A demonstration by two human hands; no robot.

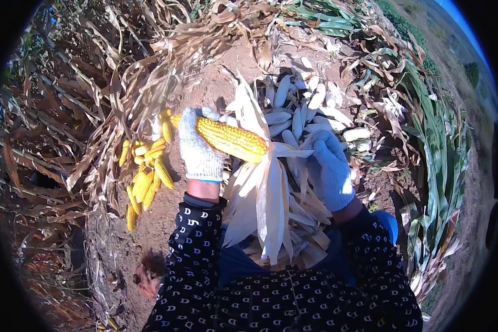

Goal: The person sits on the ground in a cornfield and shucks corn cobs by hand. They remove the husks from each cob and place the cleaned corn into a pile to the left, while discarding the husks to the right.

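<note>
A bare yellow corn ear (231, 138) lies across the grip of my left hand (195, 143), which wears a white knitted glove. Pale dry husk leaves (269, 199) are peeled back from the ear's right end and hang down towards my lap. One more husk leaf points upward beside the ear. My right hand (330, 168), gloved the same way, pinches the base of the husk just right of the ear. Its fingertips are partly hidden by the glove's own curl.
Husked yellow corn ears (147, 178) are heaped on the soil at the left. Ears still in pale husks (303, 106) form a pile beyond my right hand. Dry corn stalks (87, 83) bank up at the left, and greener leaves (429, 108) curve along the right.
</note>
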